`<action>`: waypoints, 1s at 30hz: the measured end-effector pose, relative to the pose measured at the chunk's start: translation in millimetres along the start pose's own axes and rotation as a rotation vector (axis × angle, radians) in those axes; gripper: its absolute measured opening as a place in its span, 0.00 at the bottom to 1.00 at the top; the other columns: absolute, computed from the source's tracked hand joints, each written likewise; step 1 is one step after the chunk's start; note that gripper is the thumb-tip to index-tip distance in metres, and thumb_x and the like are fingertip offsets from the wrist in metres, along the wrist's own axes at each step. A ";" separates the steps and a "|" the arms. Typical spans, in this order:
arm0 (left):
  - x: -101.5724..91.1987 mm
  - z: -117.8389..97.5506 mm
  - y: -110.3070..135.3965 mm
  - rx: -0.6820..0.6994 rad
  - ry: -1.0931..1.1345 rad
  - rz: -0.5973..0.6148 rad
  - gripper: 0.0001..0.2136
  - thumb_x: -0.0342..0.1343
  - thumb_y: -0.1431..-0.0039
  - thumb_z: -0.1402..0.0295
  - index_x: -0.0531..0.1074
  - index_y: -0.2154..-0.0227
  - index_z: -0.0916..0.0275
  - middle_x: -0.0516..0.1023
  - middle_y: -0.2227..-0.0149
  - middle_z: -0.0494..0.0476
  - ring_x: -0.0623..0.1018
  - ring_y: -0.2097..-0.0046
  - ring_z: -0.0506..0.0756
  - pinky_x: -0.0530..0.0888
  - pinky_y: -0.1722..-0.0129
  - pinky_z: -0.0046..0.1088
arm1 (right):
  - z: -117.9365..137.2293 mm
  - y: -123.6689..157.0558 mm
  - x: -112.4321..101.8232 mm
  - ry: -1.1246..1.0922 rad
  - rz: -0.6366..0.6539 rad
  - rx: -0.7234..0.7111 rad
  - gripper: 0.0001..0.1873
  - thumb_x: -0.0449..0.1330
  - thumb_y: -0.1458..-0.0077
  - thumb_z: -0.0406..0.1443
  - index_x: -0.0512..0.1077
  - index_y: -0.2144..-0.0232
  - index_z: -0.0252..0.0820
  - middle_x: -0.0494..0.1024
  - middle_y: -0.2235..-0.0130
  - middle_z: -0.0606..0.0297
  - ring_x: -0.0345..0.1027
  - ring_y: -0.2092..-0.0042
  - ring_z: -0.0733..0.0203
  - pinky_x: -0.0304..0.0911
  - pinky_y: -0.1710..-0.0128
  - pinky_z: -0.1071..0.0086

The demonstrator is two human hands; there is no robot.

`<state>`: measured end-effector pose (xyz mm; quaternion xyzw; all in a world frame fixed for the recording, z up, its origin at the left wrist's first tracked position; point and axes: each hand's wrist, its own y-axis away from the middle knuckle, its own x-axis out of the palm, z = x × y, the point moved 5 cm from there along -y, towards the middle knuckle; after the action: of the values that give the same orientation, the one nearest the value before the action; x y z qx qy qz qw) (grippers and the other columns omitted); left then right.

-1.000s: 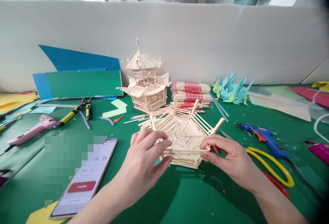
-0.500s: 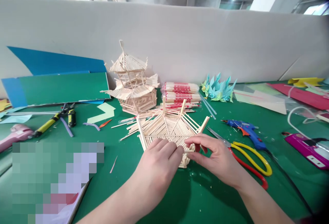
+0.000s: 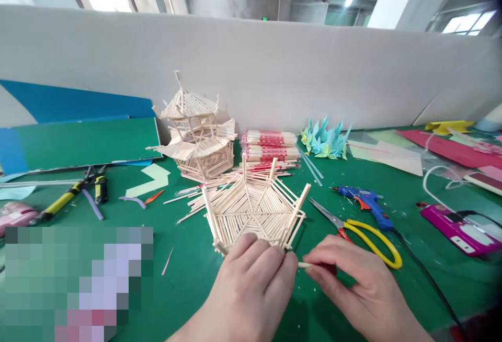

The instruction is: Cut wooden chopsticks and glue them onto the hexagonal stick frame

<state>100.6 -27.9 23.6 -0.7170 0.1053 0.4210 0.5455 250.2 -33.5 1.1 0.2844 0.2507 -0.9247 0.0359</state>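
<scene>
A thin wooden stick (image 3: 304,265) spans the small gap between my two hands. The fingertips of my right hand (image 3: 349,284) pinch its right end. My left hand (image 3: 257,279) is closed with its knuckles up, and the stick runs in under its fingers. Just behind the hands sits a many-sided base of wooden sticks (image 3: 251,216), with a web-patterned floor and upright posts at its corners. My left hand covers its near edge. Loose wooden sticks (image 3: 200,207) lie behind and left of it.
Behind stands a stick pagoda (image 3: 196,148), beside bundled sticks (image 3: 270,146) and folded blue paper (image 3: 325,138). On the right lie scissors (image 3: 372,237), a blue glue gun (image 3: 368,203) and a purple power strip (image 3: 455,227). Pliers (image 3: 70,195) lie left. A white partition (image 3: 274,75) borders the table.
Both hands have come down and nearer to me, off the base's near side. More of the base's floor shows. The stick between the hands is now visible in front of the base.
</scene>
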 end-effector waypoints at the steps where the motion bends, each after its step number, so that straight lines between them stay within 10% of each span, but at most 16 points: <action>1: -7.8 -3.1 1.6 -0.023 -0.078 -0.121 0.11 0.44 0.38 0.75 0.73 0.67 0.64 0.78 0.70 0.55 0.75 0.67 0.53 0.66 0.63 0.33 | -4.4 3.3 -2.1 -0.005 -0.063 0.060 0.03 0.58 0.46 0.33 0.72 0.71 0.45 0.73 0.74 0.69 0.65 0.73 0.68 0.61 0.74 0.78; 6: -4.9 -1.8 15.5 -0.339 0.260 -0.192 0.08 0.57 0.47 0.77 0.74 0.65 0.61 0.78 0.65 0.56 0.76 0.64 0.53 0.72 0.63 0.27 | -41.8 29.8 2.3 -0.326 -0.406 0.477 0.09 0.58 0.47 0.43 0.73 0.72 0.45 0.70 0.78 0.69 0.60 0.77 0.67 0.58 0.80 0.78; 11: 36.2 14.0 27.4 -1.090 0.961 -0.249 0.09 0.52 0.41 0.66 0.76 0.64 0.61 0.80 0.65 0.56 0.78 0.61 0.53 0.73 0.60 0.24 | -54.5 43.6 37.0 -0.616 -0.357 0.636 0.14 0.60 0.51 0.46 0.72 0.77 0.41 0.66 0.79 0.69 0.57 0.76 0.68 0.57 0.77 0.77; 15: 46.5 8.6 21.4 -1.268 1.224 -0.382 0.11 0.57 0.46 0.61 0.77 0.64 0.60 0.81 0.67 0.55 0.77 0.63 0.53 0.72 0.59 0.24 | -48.8 49.4 54.4 -0.659 -0.291 0.655 0.17 0.60 0.51 0.48 0.71 0.79 0.41 0.64 0.80 0.70 0.55 0.77 0.68 0.55 0.78 0.76; 26: 45.0 3.4 28.0 -1.423 1.573 -0.255 0.13 0.61 0.51 0.58 0.76 0.70 0.65 0.69 0.81 0.49 0.67 0.79 0.45 0.60 0.77 0.21 | -122.7 70.8 -44.8 0.571 -0.187 0.455 0.16 0.49 0.47 0.42 0.70 0.62 0.39 0.75 0.59 0.53 0.69 0.58 0.49 0.65 0.60 0.59; 30: 46.1 7.1 29.0 -1.501 1.737 -0.254 0.12 0.61 0.50 0.62 0.76 0.69 0.67 0.64 0.82 0.47 0.60 0.80 0.43 0.55 0.78 0.21 | -149.2 79.0 -59.3 0.713 -0.083 0.473 0.17 0.46 0.46 0.39 0.67 0.60 0.37 0.73 0.59 0.50 0.69 0.59 0.49 0.65 0.59 0.57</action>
<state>108.2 -18.6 -30.0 -0.9143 0.0955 -0.3152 -0.2358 392.1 -34.6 -108.0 0.5761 0.0397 -0.8013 -0.1565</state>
